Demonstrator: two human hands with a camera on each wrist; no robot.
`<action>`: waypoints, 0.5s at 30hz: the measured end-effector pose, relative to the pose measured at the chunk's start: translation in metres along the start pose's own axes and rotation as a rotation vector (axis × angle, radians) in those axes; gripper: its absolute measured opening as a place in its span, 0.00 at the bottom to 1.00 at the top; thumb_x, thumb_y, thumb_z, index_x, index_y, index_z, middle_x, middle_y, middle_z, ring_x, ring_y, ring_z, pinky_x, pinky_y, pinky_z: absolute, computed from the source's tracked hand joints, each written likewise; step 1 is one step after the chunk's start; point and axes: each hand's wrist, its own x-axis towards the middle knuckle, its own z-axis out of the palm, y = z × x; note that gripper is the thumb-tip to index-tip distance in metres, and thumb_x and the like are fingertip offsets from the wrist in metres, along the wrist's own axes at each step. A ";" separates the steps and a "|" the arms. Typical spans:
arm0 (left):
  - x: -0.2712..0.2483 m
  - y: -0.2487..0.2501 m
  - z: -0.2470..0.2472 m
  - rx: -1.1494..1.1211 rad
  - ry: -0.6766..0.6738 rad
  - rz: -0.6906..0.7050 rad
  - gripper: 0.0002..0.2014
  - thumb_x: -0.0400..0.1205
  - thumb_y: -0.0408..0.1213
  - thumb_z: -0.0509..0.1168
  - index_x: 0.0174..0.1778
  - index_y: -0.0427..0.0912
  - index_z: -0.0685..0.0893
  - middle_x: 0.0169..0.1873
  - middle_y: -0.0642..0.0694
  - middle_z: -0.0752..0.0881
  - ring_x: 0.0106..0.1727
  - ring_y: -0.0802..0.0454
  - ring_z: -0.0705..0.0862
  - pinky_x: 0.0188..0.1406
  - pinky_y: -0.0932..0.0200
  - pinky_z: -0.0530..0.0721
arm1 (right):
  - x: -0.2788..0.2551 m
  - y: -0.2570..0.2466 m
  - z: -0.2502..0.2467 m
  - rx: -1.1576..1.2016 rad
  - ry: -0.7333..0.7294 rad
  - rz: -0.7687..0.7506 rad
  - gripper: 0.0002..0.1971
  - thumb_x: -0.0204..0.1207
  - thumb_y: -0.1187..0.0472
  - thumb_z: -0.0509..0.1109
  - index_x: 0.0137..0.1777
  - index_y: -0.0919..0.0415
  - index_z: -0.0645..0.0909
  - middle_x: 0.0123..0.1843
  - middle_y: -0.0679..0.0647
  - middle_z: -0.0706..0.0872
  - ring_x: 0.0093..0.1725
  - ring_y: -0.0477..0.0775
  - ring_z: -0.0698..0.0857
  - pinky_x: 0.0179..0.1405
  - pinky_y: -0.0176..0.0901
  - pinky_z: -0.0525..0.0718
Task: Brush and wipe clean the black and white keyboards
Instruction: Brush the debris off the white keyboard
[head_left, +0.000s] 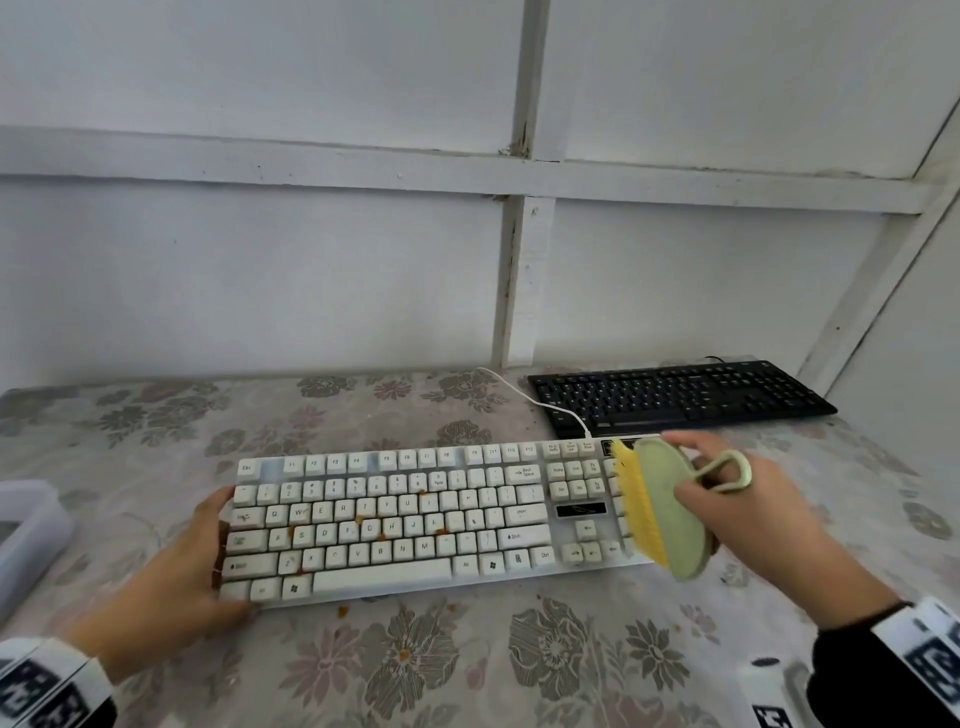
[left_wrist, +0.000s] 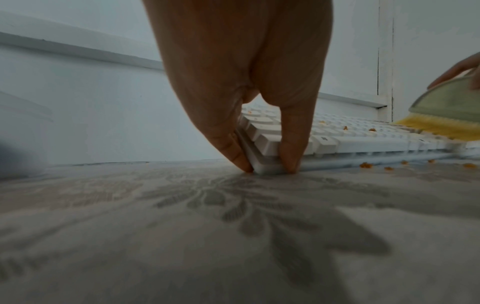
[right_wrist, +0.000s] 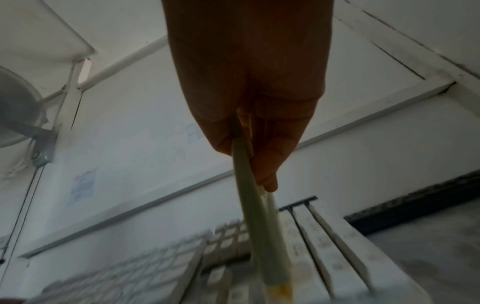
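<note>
nearest, at the lower left of the head view, the left hand pinches the left end of the white keyboard; the left wrist view shows thumb and a finger clamped on either side of its near corner, tips touching the flowered tablecloth. at the lower right, the right hand grips one pale green brush, fingers curled round its back and looped handle, the yellow bristles turned left onto the number pad at the keyboard's right end. orange crumbs lie scattered among the middle keys and on the cloth just in front of the keyboard; i count about four on the cloth, the keys hold several more. one white cable runs from the keyboard's back edge. farther off, at centre right, one black keyboard lies against the white panelled wall. one white container sits at the left edge.
</note>
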 end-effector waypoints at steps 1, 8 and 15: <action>0.000 -0.001 0.000 -0.006 0.001 0.005 0.48 0.62 0.28 0.80 0.55 0.80 0.56 0.49 0.57 0.80 0.43 0.61 0.84 0.37 0.68 0.79 | -0.005 0.003 0.001 -0.016 -0.025 0.011 0.20 0.74 0.70 0.66 0.60 0.47 0.81 0.34 0.61 0.84 0.25 0.51 0.72 0.18 0.36 0.71; 0.000 -0.004 -0.001 -0.082 0.052 0.005 0.52 0.51 0.40 0.80 0.43 0.98 0.52 0.47 0.56 0.82 0.42 0.58 0.87 0.40 0.63 0.81 | 0.000 -0.008 -0.014 0.030 0.037 -0.020 0.20 0.73 0.70 0.66 0.56 0.43 0.82 0.31 0.44 0.85 0.24 0.47 0.76 0.20 0.39 0.76; 0.003 -0.018 0.001 -0.126 0.033 -0.002 0.51 0.50 0.44 0.80 0.49 0.95 0.54 0.53 0.58 0.81 0.48 0.58 0.87 0.50 0.51 0.85 | -0.005 0.002 0.001 -0.015 0.007 0.020 0.19 0.74 0.70 0.67 0.59 0.48 0.82 0.33 0.60 0.84 0.24 0.50 0.71 0.19 0.39 0.71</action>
